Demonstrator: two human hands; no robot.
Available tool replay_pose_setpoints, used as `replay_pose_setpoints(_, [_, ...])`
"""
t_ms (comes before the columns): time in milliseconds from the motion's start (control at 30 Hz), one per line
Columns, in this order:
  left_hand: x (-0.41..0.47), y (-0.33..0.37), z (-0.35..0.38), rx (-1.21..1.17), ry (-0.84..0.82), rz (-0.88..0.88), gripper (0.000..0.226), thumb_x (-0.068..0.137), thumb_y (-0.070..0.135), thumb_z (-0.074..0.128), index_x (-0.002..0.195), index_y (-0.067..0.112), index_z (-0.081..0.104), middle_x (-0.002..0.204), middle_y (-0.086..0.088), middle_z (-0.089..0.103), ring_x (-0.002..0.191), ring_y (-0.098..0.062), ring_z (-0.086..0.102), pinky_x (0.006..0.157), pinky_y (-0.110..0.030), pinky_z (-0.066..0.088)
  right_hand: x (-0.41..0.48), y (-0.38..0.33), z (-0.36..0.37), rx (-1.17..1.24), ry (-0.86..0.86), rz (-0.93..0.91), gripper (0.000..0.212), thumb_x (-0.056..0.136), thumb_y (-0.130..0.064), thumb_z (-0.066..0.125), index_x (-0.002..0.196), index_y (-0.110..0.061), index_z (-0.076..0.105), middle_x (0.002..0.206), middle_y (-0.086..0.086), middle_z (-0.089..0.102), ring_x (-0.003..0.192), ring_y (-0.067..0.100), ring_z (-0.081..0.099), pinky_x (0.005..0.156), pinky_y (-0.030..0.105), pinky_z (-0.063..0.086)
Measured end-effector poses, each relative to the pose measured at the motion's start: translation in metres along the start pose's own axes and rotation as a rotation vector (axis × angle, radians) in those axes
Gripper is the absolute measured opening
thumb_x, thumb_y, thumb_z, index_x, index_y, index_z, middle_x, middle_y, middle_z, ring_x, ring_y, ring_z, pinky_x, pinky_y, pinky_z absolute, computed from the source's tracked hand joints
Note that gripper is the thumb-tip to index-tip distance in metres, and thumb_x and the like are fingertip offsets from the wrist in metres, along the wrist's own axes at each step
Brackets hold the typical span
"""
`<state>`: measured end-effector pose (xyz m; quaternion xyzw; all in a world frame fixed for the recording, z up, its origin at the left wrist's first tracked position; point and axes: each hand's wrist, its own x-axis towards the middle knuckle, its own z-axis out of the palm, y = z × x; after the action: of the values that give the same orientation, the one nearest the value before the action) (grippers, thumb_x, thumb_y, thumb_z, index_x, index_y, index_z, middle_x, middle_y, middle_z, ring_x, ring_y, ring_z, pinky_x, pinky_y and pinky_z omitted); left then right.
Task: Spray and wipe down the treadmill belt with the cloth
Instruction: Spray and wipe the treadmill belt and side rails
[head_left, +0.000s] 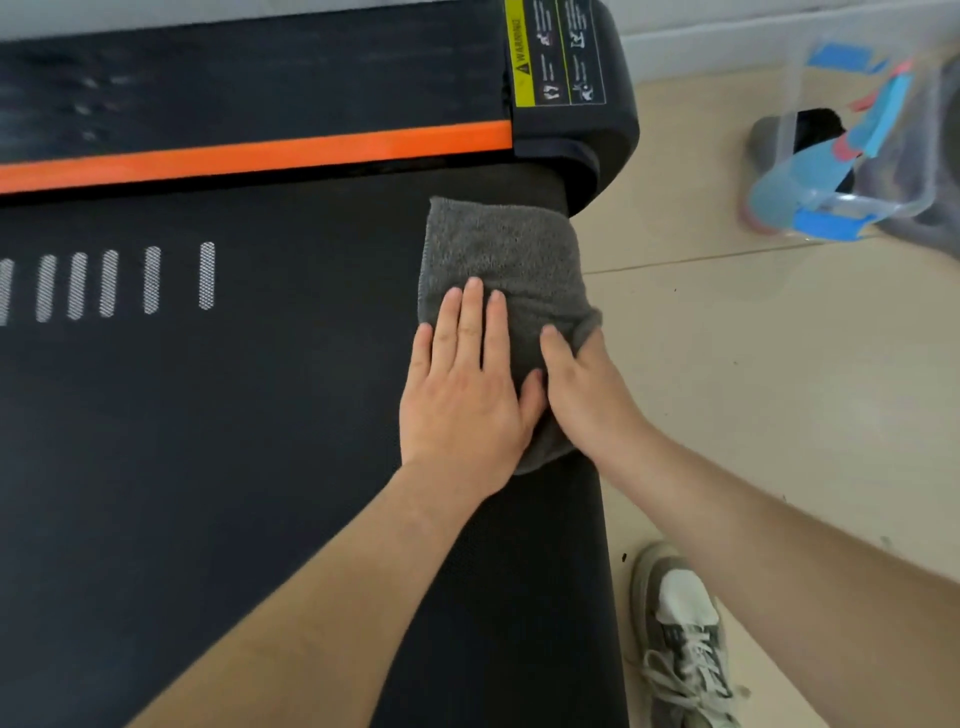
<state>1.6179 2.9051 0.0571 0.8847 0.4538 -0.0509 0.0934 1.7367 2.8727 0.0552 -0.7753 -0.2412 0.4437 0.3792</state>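
Note:
A folded grey cloth (506, 260) lies over the right end of the black treadmill belt (234, 441), draped down its rounded end. My left hand (467, 395) presses flat on the cloth with straight fingers. My right hand (587, 384) lies beside it at the belt's end, fingers curled round the cloth's right edge. No spray bottle can be made out for certain.
An orange stripe (260, 156) and a black side rail with a yellow warning label (524, 57) run along the far side. A clear plastic bin (857, 145) with blue and red items stands on the tiled floor at right. My shoe (680, 634) is on the floor beside the belt.

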Motion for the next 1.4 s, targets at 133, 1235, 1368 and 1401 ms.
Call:
replay_pose_setpoints(133, [0.07, -0.026, -0.017, 0.119, -0.02, 0.069, 0.079, 0.097, 0.06, 0.006, 0.158, 0.01, 0.005, 0.166, -0.012, 0.003, 0.153, -0.025, 0.004, 0.123, -0.044, 0.008, 0.073, -0.044, 0.011, -0.037, 0.114, 0.02, 0.076, 0.087, -0.057, 0.038, 0.146, -0.01, 0.031, 0.146, 0.013, 0.043, 0.132, 0.032, 0.044, 0.111, 0.047, 0.038])
replay_pose_setpoints(1235, [0.019, -0.364, -0.077, -0.057, -0.048, -0.132, 0.058, 0.097, 0.029, 0.036, 0.148, 0.003, 0.031, 0.159, -0.018, 0.026, 0.15, -0.031, 0.018, 0.12, -0.051, 0.018, 0.016, -0.173, 0.323, -0.943, -0.234, -0.507, 0.066, 0.104, -0.035, 0.032, 0.159, -0.017, 0.0, 0.167, -0.002, -0.007, 0.153, 0.016, -0.003, 0.121, 0.045, -0.004])
replay_pose_setpoints(1368, [-0.013, -0.39, -0.063, -0.173, 0.04, -0.273, 0.05, 0.091, 0.029, 0.033, 0.122, -0.007, 0.049, 0.133, -0.028, 0.049, 0.134, -0.043, 0.037, 0.114, -0.054, 0.031, 0.019, -0.181, 0.35, -1.011, -0.386, -0.675, 0.065, 0.102, -0.036, 0.033, 0.159, -0.029, 0.002, 0.167, -0.011, -0.004, 0.153, 0.015, 0.002, 0.121, 0.047, -0.001])
replay_pose_setpoints(1401, [-0.018, -0.389, -0.063, -0.186, 0.036, -0.301, 0.049, 0.09, 0.03, 0.033, 0.12, -0.006, 0.049, 0.132, -0.026, 0.049, 0.134, -0.042, 0.038, 0.114, -0.052, 0.03, 0.021, -0.177, 0.348, -1.051, -0.386, -0.734, 0.065, 0.102, -0.04, 0.033, 0.159, -0.031, 0.002, 0.167, -0.011, -0.001, 0.152, 0.016, 0.005, 0.121, 0.046, 0.003])
